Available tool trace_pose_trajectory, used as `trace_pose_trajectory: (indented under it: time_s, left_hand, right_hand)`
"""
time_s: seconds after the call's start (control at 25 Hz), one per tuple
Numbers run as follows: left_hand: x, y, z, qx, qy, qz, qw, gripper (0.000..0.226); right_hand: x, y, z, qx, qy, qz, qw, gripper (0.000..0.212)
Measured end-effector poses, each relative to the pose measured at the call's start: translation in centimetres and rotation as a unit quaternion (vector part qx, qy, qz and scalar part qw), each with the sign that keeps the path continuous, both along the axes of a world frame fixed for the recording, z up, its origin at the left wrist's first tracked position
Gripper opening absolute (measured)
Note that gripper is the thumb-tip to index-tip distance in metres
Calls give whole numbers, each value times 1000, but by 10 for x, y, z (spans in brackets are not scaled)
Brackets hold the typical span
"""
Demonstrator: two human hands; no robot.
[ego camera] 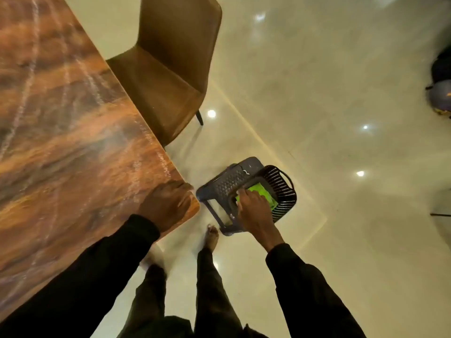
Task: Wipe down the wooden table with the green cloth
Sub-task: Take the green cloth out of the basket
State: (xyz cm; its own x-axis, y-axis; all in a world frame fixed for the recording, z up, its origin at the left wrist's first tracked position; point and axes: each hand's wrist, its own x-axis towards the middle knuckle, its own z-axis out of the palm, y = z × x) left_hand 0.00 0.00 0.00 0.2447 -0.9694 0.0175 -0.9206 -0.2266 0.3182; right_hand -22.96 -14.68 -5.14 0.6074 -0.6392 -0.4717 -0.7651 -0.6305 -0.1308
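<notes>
The wooden table (63, 113) fills the left of the view, its corner near the middle. My left hand (166, 203) rests flat on that corner, fingers spread toward the edge. The green cloth (263, 195) lies in a black slatted basket (283, 189) that sits on a grey plastic stool (227, 181) just right of the table corner. My right hand (251, 206) reaches down into the basket, and its fingers lie on the cloth; whether they grip it is not clear.
A brown upholstered chair (168, 69) stands tucked against the table's right side. Glossy cream floor tiles (341, 118) spread to the right. My bare feet (212, 236) stand by the stool. A dark bag (441, 93) lies at the right edge.
</notes>
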Motion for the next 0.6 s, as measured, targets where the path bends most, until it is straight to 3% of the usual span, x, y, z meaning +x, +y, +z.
trace_pose_trajectory:
  time_s: [0.12, 0.36, 0.6]
  left_hand:
    - [-37, -47, -40, 1, 51, -50, 997, 19]
    - [-63, -105, -121, 53, -28, -114, 992, 24]
    - [-82, -125, -161, 66, -22, -130, 989, 21]
  right_hand:
    - [-42, -45, -46, -12, 51, -25, 998, 39]
    - [-68, -98, -151, 15, 122, 20, 992, 40]
    - [-66, -99, -221, 42, 173, 58, 982, 56]
